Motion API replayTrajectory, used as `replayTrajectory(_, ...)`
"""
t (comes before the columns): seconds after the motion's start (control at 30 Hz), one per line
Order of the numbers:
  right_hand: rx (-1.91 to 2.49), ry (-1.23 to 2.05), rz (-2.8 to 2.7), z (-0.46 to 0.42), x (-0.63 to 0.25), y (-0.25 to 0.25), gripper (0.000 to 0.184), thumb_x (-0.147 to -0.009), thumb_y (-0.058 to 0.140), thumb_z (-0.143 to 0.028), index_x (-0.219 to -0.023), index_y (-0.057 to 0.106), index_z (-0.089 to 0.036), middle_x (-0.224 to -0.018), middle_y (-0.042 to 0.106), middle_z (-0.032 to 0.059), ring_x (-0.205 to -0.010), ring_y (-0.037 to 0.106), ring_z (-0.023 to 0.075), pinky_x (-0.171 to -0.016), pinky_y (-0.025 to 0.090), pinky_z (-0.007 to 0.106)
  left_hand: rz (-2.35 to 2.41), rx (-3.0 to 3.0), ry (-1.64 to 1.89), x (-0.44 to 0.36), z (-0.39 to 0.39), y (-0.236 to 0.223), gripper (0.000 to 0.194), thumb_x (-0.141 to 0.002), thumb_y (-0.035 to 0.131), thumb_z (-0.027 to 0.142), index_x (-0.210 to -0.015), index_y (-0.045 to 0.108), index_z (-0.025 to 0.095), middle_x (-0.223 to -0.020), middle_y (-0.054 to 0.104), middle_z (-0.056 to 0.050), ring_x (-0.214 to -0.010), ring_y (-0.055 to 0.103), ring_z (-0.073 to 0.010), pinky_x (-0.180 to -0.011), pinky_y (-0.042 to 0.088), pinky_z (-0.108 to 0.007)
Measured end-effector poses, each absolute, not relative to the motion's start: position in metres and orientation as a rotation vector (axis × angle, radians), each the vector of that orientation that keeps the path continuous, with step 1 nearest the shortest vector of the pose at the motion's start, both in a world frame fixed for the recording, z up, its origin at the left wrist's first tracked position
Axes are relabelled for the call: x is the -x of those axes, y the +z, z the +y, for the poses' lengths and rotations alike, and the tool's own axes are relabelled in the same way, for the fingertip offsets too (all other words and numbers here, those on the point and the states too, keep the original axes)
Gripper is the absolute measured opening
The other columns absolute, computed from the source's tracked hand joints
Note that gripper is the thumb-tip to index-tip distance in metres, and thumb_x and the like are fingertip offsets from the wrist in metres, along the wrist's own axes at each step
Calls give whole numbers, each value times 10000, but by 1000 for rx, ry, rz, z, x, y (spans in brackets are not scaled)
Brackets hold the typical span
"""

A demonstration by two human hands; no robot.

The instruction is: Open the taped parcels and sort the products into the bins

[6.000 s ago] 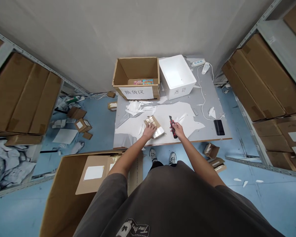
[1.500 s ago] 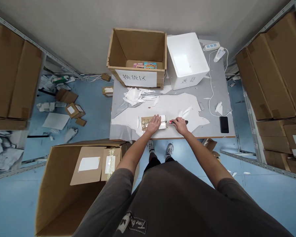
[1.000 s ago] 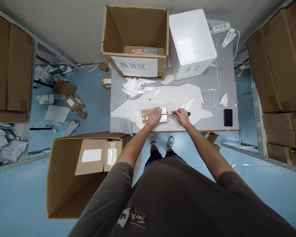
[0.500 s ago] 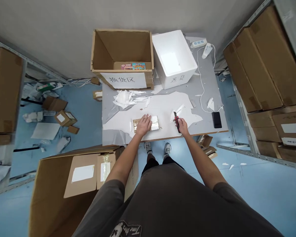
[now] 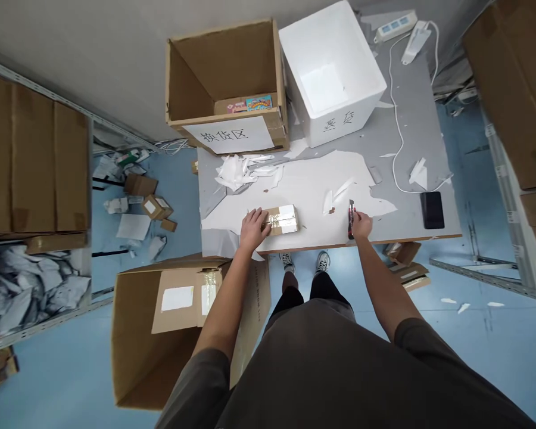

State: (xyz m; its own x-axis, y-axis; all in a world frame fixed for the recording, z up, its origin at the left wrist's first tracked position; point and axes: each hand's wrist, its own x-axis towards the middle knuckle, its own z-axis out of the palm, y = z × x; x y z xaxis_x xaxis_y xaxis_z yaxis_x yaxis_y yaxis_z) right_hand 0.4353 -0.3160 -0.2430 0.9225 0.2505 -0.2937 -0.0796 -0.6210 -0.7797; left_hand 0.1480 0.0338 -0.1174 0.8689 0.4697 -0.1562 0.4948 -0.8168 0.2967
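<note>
A small cardboard box [image 5: 282, 220], wrapped in clear tape with a white label on its right end, lies near the table's front edge. My left hand [image 5: 254, 229] grips its left end, thumb on the near side and fingers over the top, hiding that end. Farther right, my right hand [image 5: 361, 225] has its fingers closed at the side of a red and black utility knife [image 5: 351, 220]. The knife is low at the tabletop, pointing away from me; whether it rests on the surface I cannot tell. White paper scraps [image 5: 335, 195] lie between box and knife.
Behind stand a large open carton [image 5: 227, 136] with colourful packs inside and a white foam box [image 5: 335, 128]. A black phone [image 5: 432, 210], a white cable [image 5: 397, 125] and a power strip [image 5: 395, 27] are to the right. A big open carton [image 5: 136, 333] stands on the floor at left.
My left hand has shifted from the box's middle to its left end, uncovering the taped top. The right hand's hold on the knife has moved to its right side. The view has shifted.
</note>
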Motion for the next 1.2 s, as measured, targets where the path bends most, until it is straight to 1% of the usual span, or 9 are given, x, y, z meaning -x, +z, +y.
replayTrajectory(0.17,2425,250,-96,-294,-417,-210,384,-1033,455,-389,-1255,697,-189,-1305,647,238,-1274,533,363,-1151,416,572,708,-2731,-220,-155,37,-106,511,-1043,575,421,-1521,612,244,-1607,575,-120,-1504,469,-339,-1256,382,-501)
replayTrajectory(0.23,2387,391,-306,-269,-386,-186,451,-1078,364,-348,-1352,662,-147,-1286,665,225,-1165,586,310,-1094,474,498,723,-2730,-248,-158,35,-102,501,-1044,572,417,-1517,621,257,-1579,584,-126,-1472,480,-341,-1217,407,-493)
replayTrajectory(0.33,2311,526,-535,-222,-320,-153,414,-1045,542,-419,-1363,689,-198,-1185,723,108,-916,650,229,-885,566,364,762,-2724,-270,-161,28,-97,497,-1041,572,405,-1516,631,273,-1537,587,-143,-1414,495,-351,-1160,428,-501)
replayTrajectory(0.43,2380,673,-703,-178,-261,-135,579,-1018,627,-504,-1540,596,-256,-1361,644,131,-992,701,257,-901,577,376,823,-2696,-278,-161,19,-93,507,-1038,574,412,-1525,629,280,-1492,593,-162,-1349,509,-371,-1116,432,-524)
replayTrajectory(0.57,2484,701,-616,-148,-242,-130,526,-1022,624,-423,-1510,626,-228,-1475,543,182,-1082,724,285,-1011,573,417,909,-2647,-289,-159,10,-90,530,-1034,586,430,-1538,610,267,-1395,621,-185,-1287,523,-387,-1073,434,-527)
replayTrajectory(0.77,2303,639,-644,-126,-277,-135,508,-924,616,-220,-1428,668,-180,-1561,514,196,-949,735,222,-1087,567,437,999,-2514,-256,-141,7,-96,595,-1023,603,418,-1573,536,201,-1362,604,-205,-1284,522,-387,-1060,448,-500)
replayTrajectory(0.97,2204,668,-803,-62,-276,-138,459,-926,537,-209,-1345,713,-149,-1582,533,190,-1302,644,262,-1124,548,410,1063,-2435,-172,-98,19,-109,617,-1016,613,355,-1602,507,193,-1394,574,-198,-1293,529,-353,-1060,474,-435)
replayTrajectory(1.1,2167,715,-960,-19,-264,-134,464,-929,510,-200,-1340,722,-164,-1412,660,158,-1301,631,248,-1121,542,400,1170,-2367,-144,-77,27,-112,626,-1022,627,408,-1609,520,215,-1395,578,-197,-1293,549,-358,-1069,489,-439)
replayTrajectory(1.2,2288,745,-1068,-8,-251,-126,451,-980,507,-222,-1387,700,-198,-1521,594,147,-1296,641,265,-1130,530,418,1243,-2295,-116,-70,31,-111,629,-1025,628,423,-1616,525,236,-1421,601,-196,-1298,589,-356,-1042,519,-426)
